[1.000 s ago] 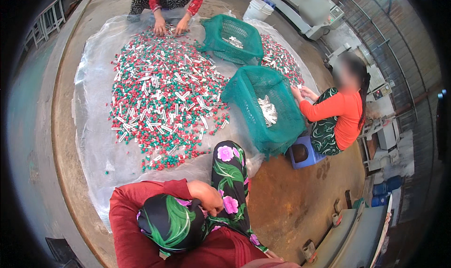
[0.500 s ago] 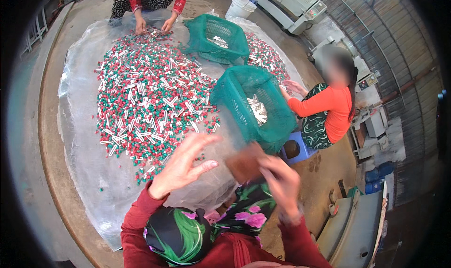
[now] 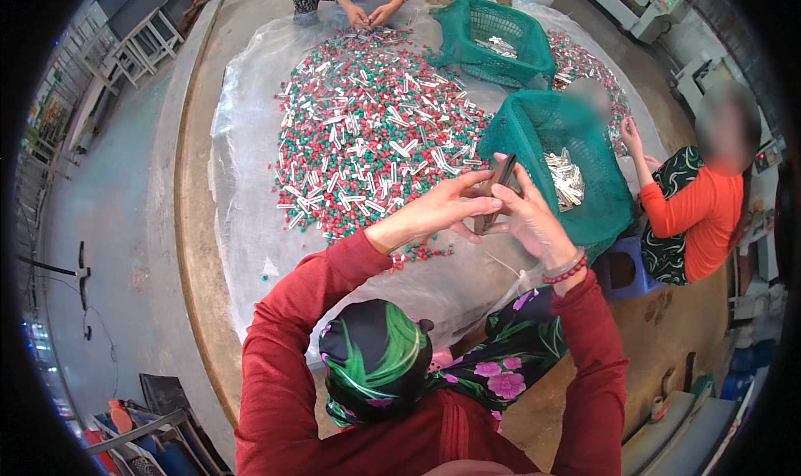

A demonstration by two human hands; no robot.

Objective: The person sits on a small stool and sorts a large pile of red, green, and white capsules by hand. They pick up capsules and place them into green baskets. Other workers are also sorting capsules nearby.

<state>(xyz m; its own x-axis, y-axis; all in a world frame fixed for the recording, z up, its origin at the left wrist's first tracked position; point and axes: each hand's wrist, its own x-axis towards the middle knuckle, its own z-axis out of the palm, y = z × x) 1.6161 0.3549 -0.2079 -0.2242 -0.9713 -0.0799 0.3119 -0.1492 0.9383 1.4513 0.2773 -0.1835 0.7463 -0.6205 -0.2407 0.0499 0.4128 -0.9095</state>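
Between my two hands is a phone in a brown case (image 3: 504, 176), tilted with its dark edge turned up. My right hand (image 3: 538, 221) is closed round it, thumb and fingers on opposite sides. From the other side, the fingers of my left hand (image 3: 442, 205) press against it. Both hands are above the near edge of a heap of small red and green pieces mixed with white clip-like strips (image 3: 375, 134). Just beyond my right hand stands a green mesh-lined basket (image 3: 602, 221) with white strips (image 3: 564, 180) lying in it.
Clear plastic sheeting (image 3: 242, 167) lies under the heap. A second green basket (image 3: 467, 30) stands farther back. A person in red sleeves (image 3: 367, 13) handles pieces at the far edge; another in orange (image 3: 697, 205) sits at the right on a blue stool (image 3: 627, 267).
My left hand has come over to the phone, which my right hand alone held before. The phone has turned edge-up. The whole view has swung left.
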